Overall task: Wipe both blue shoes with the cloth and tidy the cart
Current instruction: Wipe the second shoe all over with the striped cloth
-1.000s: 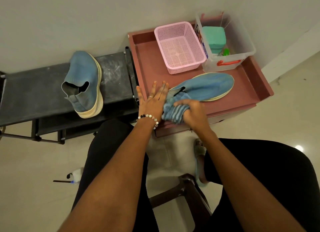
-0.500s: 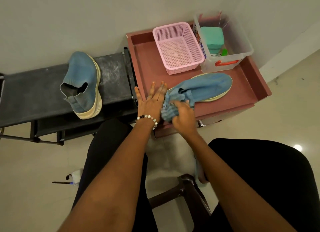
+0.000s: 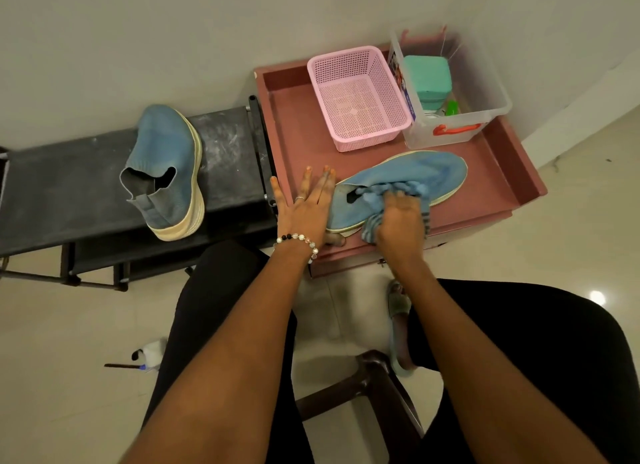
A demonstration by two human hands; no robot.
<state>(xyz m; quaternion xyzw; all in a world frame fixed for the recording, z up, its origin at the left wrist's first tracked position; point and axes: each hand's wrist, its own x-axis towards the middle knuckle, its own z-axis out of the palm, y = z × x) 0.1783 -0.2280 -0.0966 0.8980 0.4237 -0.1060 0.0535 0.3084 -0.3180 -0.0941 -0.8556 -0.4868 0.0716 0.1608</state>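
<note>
Blue shoe (image 3: 398, 183) at cart (image 3: 519, 173) front edge, left hand (image 3: 304, 211) flat-fingered bracing heel, right hand (image 3: 401, 218) clutching cloth (image 3: 391, 190): hard strokes may push it off

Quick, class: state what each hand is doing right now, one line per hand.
Left hand: open, fingers straight, flat against the heel of the shoe on the cart.
Right hand: gripping the cloth, pressing it onto that shoe.

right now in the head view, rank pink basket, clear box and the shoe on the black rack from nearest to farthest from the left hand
1. Pink basket, on the cart behind the left hand, to its right.
2. Shoe on the black rack, off to its left.
3. Clear box, far right corner of the cart.
</note>
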